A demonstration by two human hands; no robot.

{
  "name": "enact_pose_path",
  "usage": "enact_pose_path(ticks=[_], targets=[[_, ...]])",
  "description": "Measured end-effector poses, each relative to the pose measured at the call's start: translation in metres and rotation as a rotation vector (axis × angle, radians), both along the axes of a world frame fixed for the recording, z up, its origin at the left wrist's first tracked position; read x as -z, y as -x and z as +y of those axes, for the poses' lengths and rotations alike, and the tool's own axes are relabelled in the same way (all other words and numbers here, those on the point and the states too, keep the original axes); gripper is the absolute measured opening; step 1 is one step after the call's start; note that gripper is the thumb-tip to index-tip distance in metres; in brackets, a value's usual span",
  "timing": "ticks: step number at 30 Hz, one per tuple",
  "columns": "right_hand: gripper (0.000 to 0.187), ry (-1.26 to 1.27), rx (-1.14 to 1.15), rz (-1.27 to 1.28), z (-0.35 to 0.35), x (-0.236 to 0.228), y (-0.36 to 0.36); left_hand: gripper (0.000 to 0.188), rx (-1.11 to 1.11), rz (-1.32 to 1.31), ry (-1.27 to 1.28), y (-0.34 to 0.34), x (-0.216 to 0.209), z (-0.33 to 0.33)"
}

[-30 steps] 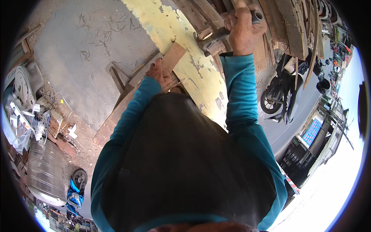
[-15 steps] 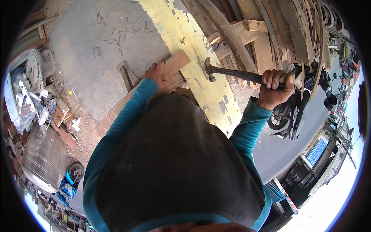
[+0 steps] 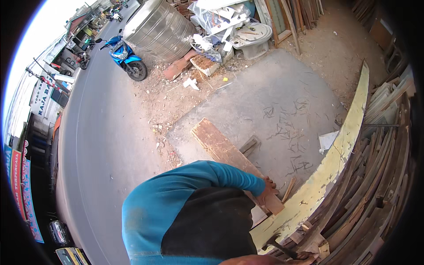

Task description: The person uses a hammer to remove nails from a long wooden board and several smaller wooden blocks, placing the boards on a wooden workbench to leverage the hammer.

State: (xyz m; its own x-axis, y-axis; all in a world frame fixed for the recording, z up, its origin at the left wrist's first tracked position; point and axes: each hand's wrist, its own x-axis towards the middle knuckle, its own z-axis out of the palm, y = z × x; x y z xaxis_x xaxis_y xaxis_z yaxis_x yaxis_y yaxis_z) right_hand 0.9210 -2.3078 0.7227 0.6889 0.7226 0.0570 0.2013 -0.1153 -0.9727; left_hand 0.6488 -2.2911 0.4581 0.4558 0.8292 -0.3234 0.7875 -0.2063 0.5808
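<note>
My left hand (image 3: 267,189) rests on a worn wooden plank (image 3: 225,148), its fingers bent over the plank's edge near the end. That end lies next to a long board with peeling yellow paint (image 3: 324,192). At the lower edge my right hand (image 3: 306,256) is closed round the dark handle of a claw hammer (image 3: 286,251). The hammer's head hangs over the yellow board. A thin wood offcut (image 3: 289,190) lies just past my left fingers. A short forked wood piece (image 3: 250,145) sits beside the plank.
Stacked old timber (image 3: 366,190) fills the right side. Bent nails (image 3: 293,126) lie scattered on the concrete slab (image 3: 212,115). Farther off are a metal tank (image 3: 161,31), a discarded toilet (image 3: 251,37), a blue motor scooter (image 3: 126,56) and a road (image 3: 104,115).
The view has swung to the left, showing the road and scooter. My left hand stays on the plank. My right hand still grips the hammer, now at the lower edge of the view.
</note>
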Motion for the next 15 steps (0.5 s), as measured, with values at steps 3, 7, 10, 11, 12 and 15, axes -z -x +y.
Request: enact_pose_path(ticks=[3,7,10,11,12,15], targets=[[0.039,-0.128,-0.116,-0.072,0.005,0.009,0.009,0.088,-0.026,-0.101,-0.157,-0.019,-0.012,0.003],[0.038,-0.168,-0.151,-0.08,0.013,0.019,0.01,0.076,0.177,-0.218,-0.378,-0.085,-0.004,0.019],[0.037,-0.199,-0.152,-0.071,0.013,0.023,0.01,0.067,0.311,-0.174,-0.594,-0.131,0.013,0.02],[0.037,-0.207,-0.154,-0.071,0.012,0.024,0.008,0.067,0.314,-0.173,-0.597,-0.145,0.021,0.019],[0.037,-0.224,-0.144,-0.067,0.01,0.025,0.005,0.066,0.334,-0.218,-0.678,-0.158,0.022,0.018],[0.036,-0.264,-0.137,-0.069,0.004,0.029,0.001,0.064,0.45,-0.248,-0.679,-0.177,0.02,0.019]])
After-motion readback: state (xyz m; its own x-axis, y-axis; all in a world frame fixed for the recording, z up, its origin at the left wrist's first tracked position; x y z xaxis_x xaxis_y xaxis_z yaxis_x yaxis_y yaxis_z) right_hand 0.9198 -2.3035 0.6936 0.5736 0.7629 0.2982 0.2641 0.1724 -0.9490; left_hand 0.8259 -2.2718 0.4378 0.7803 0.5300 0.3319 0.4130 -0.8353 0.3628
